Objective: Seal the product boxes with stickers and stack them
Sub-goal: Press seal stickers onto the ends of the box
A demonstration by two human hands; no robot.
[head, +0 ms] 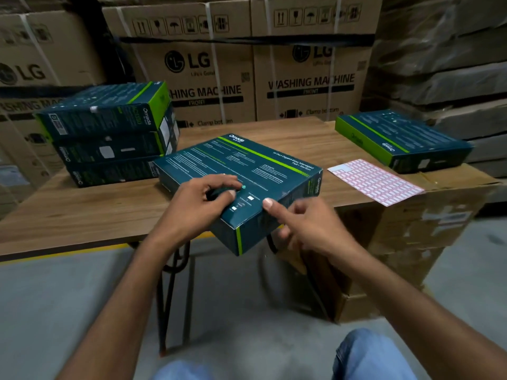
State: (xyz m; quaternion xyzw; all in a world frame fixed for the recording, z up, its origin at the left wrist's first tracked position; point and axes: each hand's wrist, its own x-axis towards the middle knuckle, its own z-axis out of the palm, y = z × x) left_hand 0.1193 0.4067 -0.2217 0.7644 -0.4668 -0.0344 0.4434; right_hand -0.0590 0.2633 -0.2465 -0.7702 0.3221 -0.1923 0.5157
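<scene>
The dark teal product box (247, 171) with a lime-green stripe lies flat at the near edge of the wooden table (82, 215), one corner overhanging, the left hand (197, 204) pressing bent fingertips on top, any pinch unclear, the right hand (307, 223) pinching its near edge, thumb on top

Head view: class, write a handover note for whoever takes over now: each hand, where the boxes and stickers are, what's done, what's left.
Left hand rests bent-fingered on the centre box; right hand grips its near edge.
Centre box overhangs the table; sticker sheet lies right of it.
Done: three-box stack at left.
Left: seal and stack centre box, then the far-right box.
</scene>
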